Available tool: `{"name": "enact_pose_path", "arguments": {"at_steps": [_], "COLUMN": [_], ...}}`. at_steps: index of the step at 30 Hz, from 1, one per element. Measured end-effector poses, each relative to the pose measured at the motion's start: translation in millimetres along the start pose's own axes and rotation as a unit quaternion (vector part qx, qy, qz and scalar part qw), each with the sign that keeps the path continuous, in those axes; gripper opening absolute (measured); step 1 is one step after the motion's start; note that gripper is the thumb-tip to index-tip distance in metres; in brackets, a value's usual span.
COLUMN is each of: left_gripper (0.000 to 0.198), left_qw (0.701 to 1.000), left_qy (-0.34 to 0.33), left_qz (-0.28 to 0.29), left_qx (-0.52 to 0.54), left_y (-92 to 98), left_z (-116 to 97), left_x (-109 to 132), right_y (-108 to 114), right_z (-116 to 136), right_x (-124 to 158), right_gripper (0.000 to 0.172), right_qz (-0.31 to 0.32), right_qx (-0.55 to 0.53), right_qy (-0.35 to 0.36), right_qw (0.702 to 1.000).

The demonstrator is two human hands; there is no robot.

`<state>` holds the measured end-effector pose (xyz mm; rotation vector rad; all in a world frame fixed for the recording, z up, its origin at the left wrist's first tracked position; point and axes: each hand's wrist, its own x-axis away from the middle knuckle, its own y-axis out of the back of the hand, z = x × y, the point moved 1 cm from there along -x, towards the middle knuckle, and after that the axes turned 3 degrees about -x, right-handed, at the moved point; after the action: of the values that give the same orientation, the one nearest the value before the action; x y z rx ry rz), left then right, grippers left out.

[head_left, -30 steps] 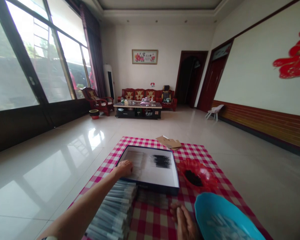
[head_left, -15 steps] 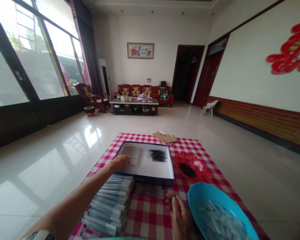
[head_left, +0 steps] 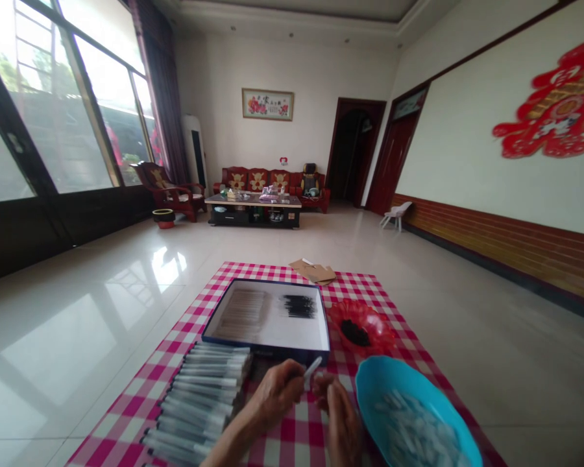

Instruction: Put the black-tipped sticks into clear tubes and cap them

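Observation:
My left hand [head_left: 281,389] is closed on a pale pen tube [head_left: 313,367], its end pointing up and right above the checked cloth. Close beside it, my right hand [head_left: 339,412] has its fingers curled together; whatever they hold is hidden. Just beyond both hands lies a shallow white tray [head_left: 282,334] with a dark blue rim. Clear thin tubes [head_left: 243,311] fill its left part, and black refill-like sticks [head_left: 299,306] lie on its right. Left of my hands, pens with pale bodies [head_left: 199,389] are stacked in a long row.
A blue bowl [head_left: 370,383] of whitish caps stands at the right. Behind it sits a red petal-shaped dish [head_left: 384,327] with small black pieces. Brown cardboard [head_left: 316,271] lies at the table's far edge. Across the tiled floor are a coffee table [head_left: 253,214] and sofa.
My left hand has come back from the tray's clear tubes to beside my right hand, now with a pale tube in it. The view has shifted slightly right.

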<state>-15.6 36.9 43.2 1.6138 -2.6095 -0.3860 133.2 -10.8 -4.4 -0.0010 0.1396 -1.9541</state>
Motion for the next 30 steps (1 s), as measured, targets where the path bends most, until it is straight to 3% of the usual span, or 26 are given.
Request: {"name": "enact_pose_path", "arguments": {"at_steps": [2,7,12,16,19,22,25,28,30], "left_gripper": [0.024,0.029,0.030,0.021,0.024,0.029,0.029,0.023,0.017], "left_qw": [0.989,0.912,0.871,0.846,0.832,0.833,0.876,0.956,0.958], "left_qy": [0.058,0.145,0.114,0.076,0.059,0.069,0.084,0.021,-0.112], "left_qz": [0.013,0.015,-0.005,-0.087,-0.159,-0.195,-0.199,-0.237,-0.257], "left_qx": [0.135,0.383,0.479,0.521,0.529,0.513,0.431,0.170,-0.054], "left_y": [-15.0,-31.1,-35.7,-35.5,-32.1,-30.3,-31.4,-30.6,-29.9], "left_z": [12.3,13.3,4.4,3.6,4.2,8.3,15.6,15.9,7.5], "left_x": [4.6,9.7,7.4,3.8,1.6,1.0,5.2,15.8,23.7], "right_y": [1.1,0.5,-0.3,-0.7,-5.1,-11.0,-10.3,-1.4,4.2], "right_z": [0.0,-11.0,-6.8,-3.4,-6.5,-7.8,-2.9,8.0,17.8], "right_x": [0.3,-2.5,-0.7,2.2,4.1,4.4,0.9,-5.5,-9.4], "right_gripper": [0.049,0.057,0.056,0.052,0.048,0.045,0.044,0.044,0.043], "right_qz": [0.006,-0.003,-0.011,-0.008,0.039,0.076,0.043,-0.026,-0.029], "right_qx": [0.011,0.002,0.016,0.022,0.008,-0.014,-0.002,0.050,0.086], "right_qy": [-0.002,-0.008,0.010,0.023,0.017,0.012,0.018,0.042,0.059], "right_qw": [1.000,1.000,1.000,0.999,0.999,0.997,0.999,0.998,0.994]}}
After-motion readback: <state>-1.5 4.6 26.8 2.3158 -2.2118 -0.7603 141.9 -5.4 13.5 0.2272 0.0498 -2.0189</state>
